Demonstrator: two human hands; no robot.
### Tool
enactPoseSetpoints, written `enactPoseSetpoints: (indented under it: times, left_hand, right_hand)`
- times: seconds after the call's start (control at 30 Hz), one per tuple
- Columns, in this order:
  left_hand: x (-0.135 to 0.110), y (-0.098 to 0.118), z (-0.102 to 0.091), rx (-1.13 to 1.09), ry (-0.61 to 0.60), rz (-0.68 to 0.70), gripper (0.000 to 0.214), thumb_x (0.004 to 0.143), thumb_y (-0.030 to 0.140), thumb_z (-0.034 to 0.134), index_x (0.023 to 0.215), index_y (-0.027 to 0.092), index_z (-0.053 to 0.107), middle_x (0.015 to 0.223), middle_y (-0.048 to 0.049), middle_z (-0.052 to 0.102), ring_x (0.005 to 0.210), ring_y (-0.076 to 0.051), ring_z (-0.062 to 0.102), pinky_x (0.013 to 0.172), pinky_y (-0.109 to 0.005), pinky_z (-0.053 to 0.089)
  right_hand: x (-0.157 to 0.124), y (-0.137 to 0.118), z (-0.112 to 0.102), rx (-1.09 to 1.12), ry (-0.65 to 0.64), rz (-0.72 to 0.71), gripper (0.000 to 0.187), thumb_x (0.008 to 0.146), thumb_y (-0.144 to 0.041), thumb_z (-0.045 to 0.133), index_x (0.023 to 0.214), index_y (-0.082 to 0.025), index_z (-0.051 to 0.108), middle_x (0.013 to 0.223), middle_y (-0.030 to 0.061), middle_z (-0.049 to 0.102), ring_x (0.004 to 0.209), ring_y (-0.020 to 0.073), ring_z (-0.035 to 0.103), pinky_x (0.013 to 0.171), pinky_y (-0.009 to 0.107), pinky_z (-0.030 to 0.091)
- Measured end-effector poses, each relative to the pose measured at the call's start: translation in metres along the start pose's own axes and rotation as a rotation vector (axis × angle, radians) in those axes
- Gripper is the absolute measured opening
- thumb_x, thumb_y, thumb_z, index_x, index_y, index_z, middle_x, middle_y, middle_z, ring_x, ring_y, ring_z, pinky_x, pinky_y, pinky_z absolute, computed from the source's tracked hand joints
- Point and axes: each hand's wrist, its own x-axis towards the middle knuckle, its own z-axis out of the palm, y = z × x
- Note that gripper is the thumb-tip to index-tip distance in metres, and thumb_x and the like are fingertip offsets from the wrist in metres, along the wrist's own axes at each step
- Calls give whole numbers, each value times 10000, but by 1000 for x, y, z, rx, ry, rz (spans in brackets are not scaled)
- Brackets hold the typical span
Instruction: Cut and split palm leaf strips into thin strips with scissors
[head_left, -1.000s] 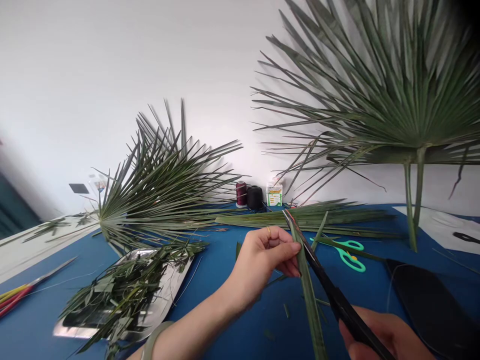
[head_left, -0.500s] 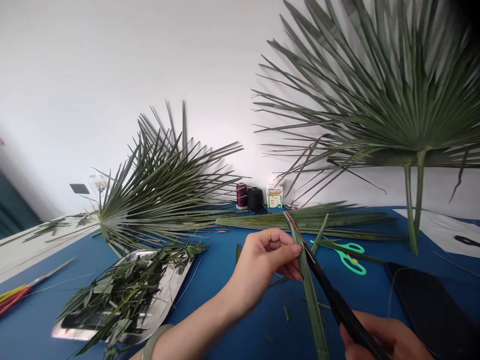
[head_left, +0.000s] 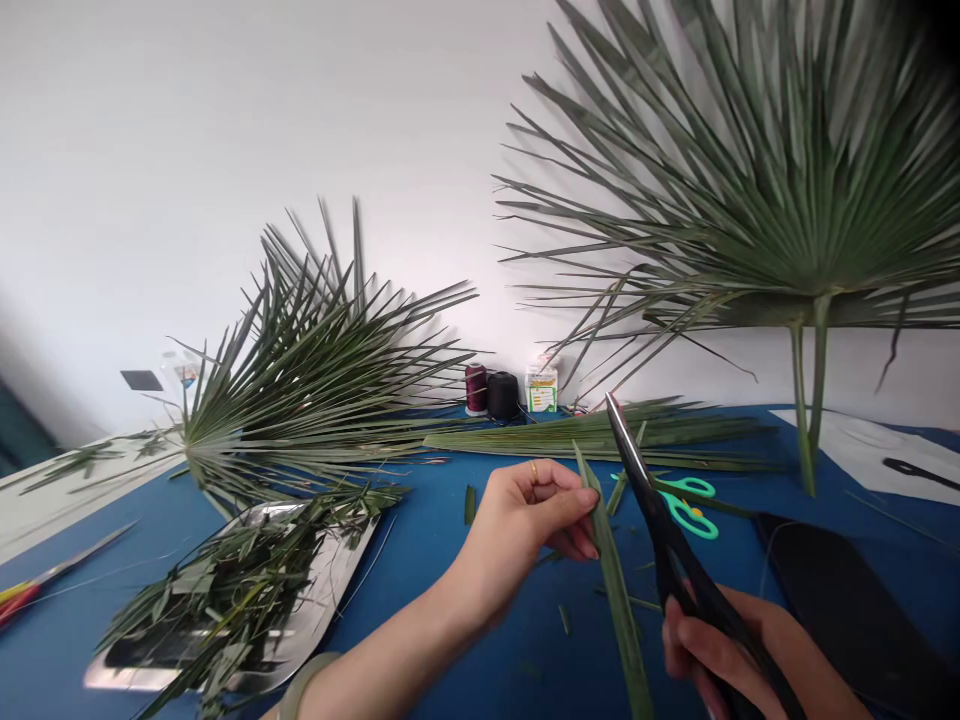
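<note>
Apparently trims a strip (head_left: 621,600) pinched in the left hand (head_left: 536,515), grips scissors (head_left: 651,495) beside it in the right hand (head_left: 791,645) short of the tabletop's (head_left: 435,530) back edge, and likely needs to close that gap to cut.

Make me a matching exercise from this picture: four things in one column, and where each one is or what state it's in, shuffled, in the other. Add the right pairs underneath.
Things
1. Black-handled scissors
2. Leaf strip
3. Metal tray
4. Maroon spool

Places and states
A. Heaped with leaf scraps
B. Beside a black spool near the wall
C. Held in the right hand
D. Pinched by the left hand

Right pairs: 1-C, 2-D, 3-A, 4-B
</note>
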Motion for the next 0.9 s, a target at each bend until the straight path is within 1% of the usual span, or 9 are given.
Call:
enactPoseSetpoints:
  times: [0.07, 0.13, 0.23, 0.33, 0.4, 0.67, 0.8, 0.9]
  left_hand:
    - [1, -6, 3, 0, 32, -28, 140, 732, 209, 629, 646, 124, 558, 496, 24, 580, 434, -63, 546, 452, -156, 423]
    - [1, -14, 6, -8, 40, -61, 153, 727, 209, 629, 632, 123, 547, 470, 28, 564, 423, -62, 540, 442, -152, 414]
    - [2, -25, 11, -25, 6, -116, 143, 694, 208, 650, 657, 123, 542, 485, 27, 567, 416, -67, 537, 440, -166, 419]
    - [2, -33, 13, -59, -46, -169, 171, 650, 206, 680, 713, 127, 541, 571, 5, 616, 426, -66, 538, 453, -178, 420]
    - [2, -35, 13, -82, -72, -204, 204, 625, 221, 699, 716, 127, 542, 588, -5, 627, 433, -68, 541, 462, -184, 418]
    - [1, -35, 14, -73, -64, -226, 269, 561, 272, 754, 657, 124, 551, 534, 14, 596, 449, -68, 529, 491, -194, 411]
    - [0, -37, 14, -76, -97, -255, 239, 572, 257, 747, 673, 126, 573, 515, 19, 589, 440, -74, 527, 478, -197, 409]
    - [-1, -38, 14, -82, -129, -293, 203, 581, 202, 736, 697, 111, 598, 555, 1, 611, 450, -73, 533, 491, -202, 423]
  right_hand:
    - [-3, -6, 2, 45, -36, -28, 314, 656, -499, 627, 669, -189, 580, 594, -8, 566, 463, 120, 507, 491, 233, 434]
    - [-5, -10, 6, 40, -72, -35, 238, 633, -403, 670, 680, -190, 574, 618, -16, 565, 513, 126, 529, 523, 231, 453]
    - [-7, -14, 11, -11, -31, -25, 191, 610, -308, 674, 620, -197, 518, 554, -44, 524, 496, 118, 526, 507, 215, 450]
    - [-6, -15, 13, -12, 31, -37, 235, 599, -332, 660, 575, -207, 462, 506, -54, 509, 436, 109, 523, 471, 210, 446]
    - [-5, -16, 13, -7, 48, -54, 228, 603, -335, 654, 581, -207, 467, 523, -48, 529, 458, 115, 543, 489, 210, 457]
    - [-8, -15, 12, -27, 86, -108, 163, 629, -307, 636, 618, -197, 515, 562, -43, 551, 512, 121, 563, 512, 206, 459]
    - [-7, -11, 12, -84, 119, -128, 239, 631, -383, 631, 585, -198, 488, 536, -36, 558, 467, 129, 572, 492, 227, 471]
    - [-3, -8, 9, -157, 154, -134, 269, 658, -442, 600, 627, -191, 509, 582, -17, 595, 490, 140, 600, 512, 242, 487]
